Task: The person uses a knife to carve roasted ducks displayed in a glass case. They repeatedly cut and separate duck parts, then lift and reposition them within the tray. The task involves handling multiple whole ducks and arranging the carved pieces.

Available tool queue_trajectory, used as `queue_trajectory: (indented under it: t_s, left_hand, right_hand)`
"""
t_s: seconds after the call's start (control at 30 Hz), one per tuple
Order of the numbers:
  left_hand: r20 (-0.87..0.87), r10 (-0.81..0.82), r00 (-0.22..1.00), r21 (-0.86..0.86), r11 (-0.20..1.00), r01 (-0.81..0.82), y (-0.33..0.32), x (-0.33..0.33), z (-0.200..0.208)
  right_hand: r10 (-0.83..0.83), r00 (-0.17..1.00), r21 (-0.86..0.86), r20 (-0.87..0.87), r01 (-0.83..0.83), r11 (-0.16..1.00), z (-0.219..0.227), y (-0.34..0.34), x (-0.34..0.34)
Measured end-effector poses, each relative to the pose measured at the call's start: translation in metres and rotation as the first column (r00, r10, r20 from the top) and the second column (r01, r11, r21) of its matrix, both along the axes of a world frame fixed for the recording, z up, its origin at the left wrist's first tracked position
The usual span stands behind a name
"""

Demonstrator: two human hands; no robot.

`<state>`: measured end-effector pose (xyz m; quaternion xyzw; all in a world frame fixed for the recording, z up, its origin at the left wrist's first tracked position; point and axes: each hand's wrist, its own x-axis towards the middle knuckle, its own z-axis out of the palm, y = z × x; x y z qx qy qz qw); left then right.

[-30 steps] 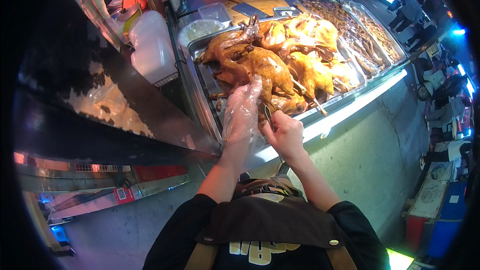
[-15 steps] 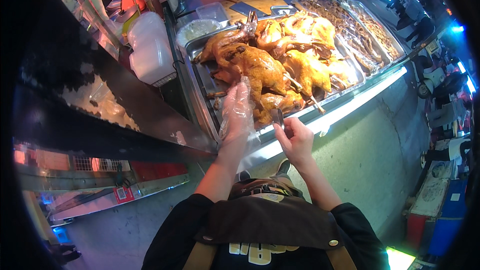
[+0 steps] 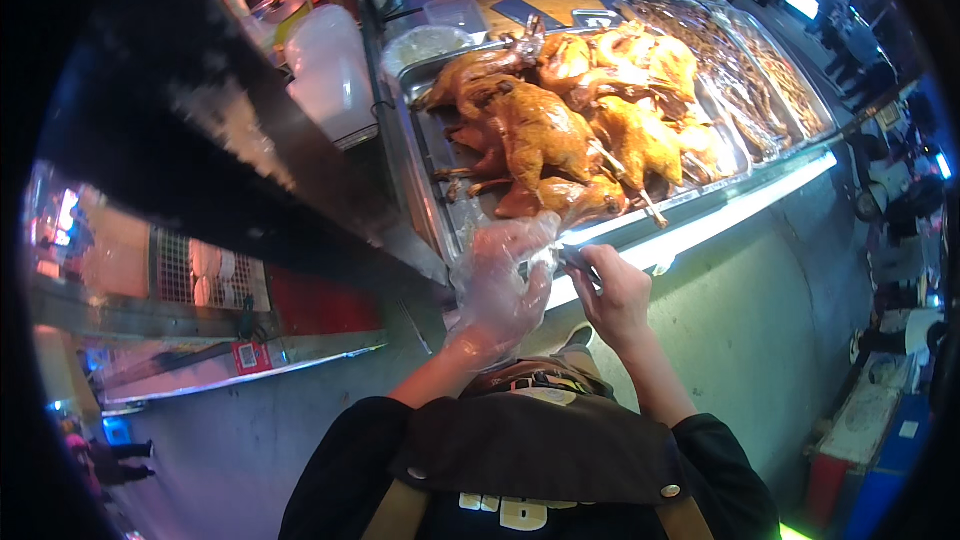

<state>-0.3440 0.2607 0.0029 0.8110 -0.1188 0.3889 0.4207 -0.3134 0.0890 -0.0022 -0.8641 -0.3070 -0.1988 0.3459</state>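
Observation:
Whole roasted birds (image 3: 545, 135), glossy golden brown, are heaped in a metal tray (image 3: 424, 190) in front of me. At the tray's near edge is my left hand (image 3: 505, 275), in a clear plastic glove. Its fingers and thumb curl round something pale and shiny that the glove's glare hides. Just right of it, my bare right hand (image 3: 618, 295) is closed on a small dark metal tool (image 3: 574, 258), mostly covered by the fingers. The tool's end points toward the gloved hand. Whether the two hands hold the same thing cannot be made out.
Right of the birds stand film-covered trays of brown food (image 3: 735, 80). Behind are a cleaver (image 3: 522, 12) on a wooden board (image 3: 500, 5) and a bag-lined tub (image 3: 425, 45). Stacked plastic containers (image 3: 330, 75) and a dark slanting post (image 3: 330, 210) are at left.
My gloved left hand has drawn back from beside the birds to the tray's near edge, its fingers curling in. My right hand has lowered slightly with the tool. The view has shifted left.

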Motion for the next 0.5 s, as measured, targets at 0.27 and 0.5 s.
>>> queue_trajectory:
  t_s: [0.27, 0.5]
  left_hand:
    - [-0.155, 0.016, 0.988, 0.330, 0.943, 0.036, 0.036, -0.069, 0.011]
    - [-0.163, 0.318, 0.934, 0.295, 0.919, -0.261, 0.033, -0.135, -0.012]
  right_hand:
    - [0.512, 0.843, -0.058, -0.165, -0.527, 0.848, -0.013, 0.023, -0.005]
    - [0.735, 0.642, -0.058, -0.219, -0.760, 0.647, -0.016, 0.054, -0.026]
